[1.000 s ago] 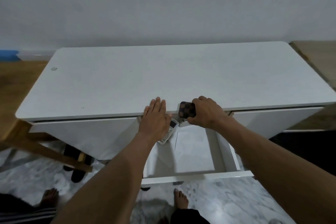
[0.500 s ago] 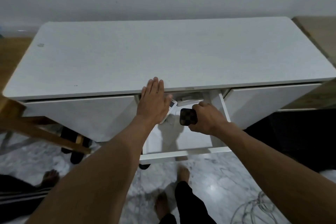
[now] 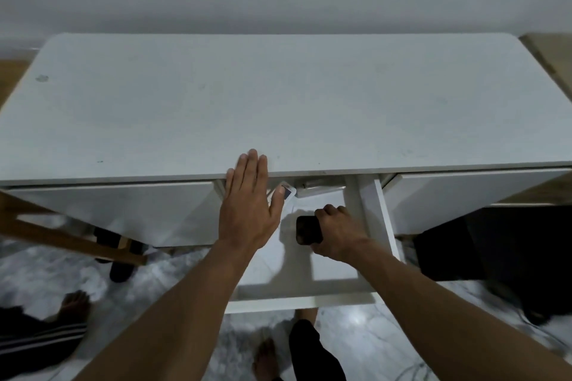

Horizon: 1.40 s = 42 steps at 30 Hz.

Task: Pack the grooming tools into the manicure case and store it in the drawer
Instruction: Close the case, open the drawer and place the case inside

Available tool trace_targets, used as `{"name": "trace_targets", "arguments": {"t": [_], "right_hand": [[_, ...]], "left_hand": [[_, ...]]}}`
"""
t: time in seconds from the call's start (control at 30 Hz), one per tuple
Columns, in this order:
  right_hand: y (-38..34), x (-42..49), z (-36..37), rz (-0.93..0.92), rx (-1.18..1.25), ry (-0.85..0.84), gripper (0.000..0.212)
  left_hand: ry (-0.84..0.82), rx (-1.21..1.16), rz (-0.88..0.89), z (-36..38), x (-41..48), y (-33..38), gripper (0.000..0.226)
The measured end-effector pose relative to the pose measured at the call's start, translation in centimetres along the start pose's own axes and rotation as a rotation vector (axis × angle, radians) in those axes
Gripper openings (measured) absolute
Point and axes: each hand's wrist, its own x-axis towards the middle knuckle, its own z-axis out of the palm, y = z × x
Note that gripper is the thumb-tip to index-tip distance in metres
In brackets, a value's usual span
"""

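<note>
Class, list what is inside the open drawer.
Dark manicure case gripped by the right hand; a white remote partly under the left hand; a pale item behind. The tabletop hides the rear.

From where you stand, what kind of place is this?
Probably a room in a home: a white desk with an open drawer, a marble-look floor, and bare feet on it.

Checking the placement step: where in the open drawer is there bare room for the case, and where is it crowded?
Bare floor lies in the front half of the drawer, between the case in the right hand and the front panel. The back is crowded: a remote and a pale object sit under the tabletop edge, beside the left hand.
</note>
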Motion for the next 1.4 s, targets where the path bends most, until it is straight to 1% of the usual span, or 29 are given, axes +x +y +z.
{"name": "trace_targets", "arguments": {"t": [0.2, 0.57, 0.73, 1.03, 1.1, 1.27, 1.33, 1.4], "right_hand": [[0.3, 2.6, 0.7, -0.004, 0.032, -0.054, 0.063], [0.7, 5.4, 2.1, -0.015, 0.037, -0.1, 0.061], [0.8, 5.7, 3.2, -0.029, 0.054, -0.079, 0.065], [0.0, 4.9, 2.8, -0.016, 0.025, -0.032, 0.068], [-0.2, 3.8, 2.0, 0.001, 0.041, -0.005, 0.064], [-0.8, -1.0, -0.2, 0.055, 0.105, 0.13, 0.043], [-1.1, -3.4, -0.9, 0.06, 0.138, 0.204, 0.034], [-1.5, -5.7, -1.4, 0.056, 0.176, 0.281, 0.033]], "left_hand": [[0.038, 0.004, 0.011, 0.5, 0.0, -0.1, 0.063], [0.087, 0.019, 0.02, 1.2, -0.1, -0.3, 0.066], [0.099, 0.023, 0.026, 1.2, 0.0, -0.3, 0.066], [0.054, 0.019, 0.015, 0.8, -0.1, -0.2, 0.068], [0.026, 0.034, 0.017, 0.4, -0.1, 0.0, 0.068], [-0.084, 0.08, 0.011, -1.4, 0.2, 0.3, 0.071], [-0.088, 0.085, 0.043, -2.6, -0.3, 0.6, 0.063], [-0.022, 0.055, 0.1, -3.4, -1.7, 0.9, 0.051]]}}
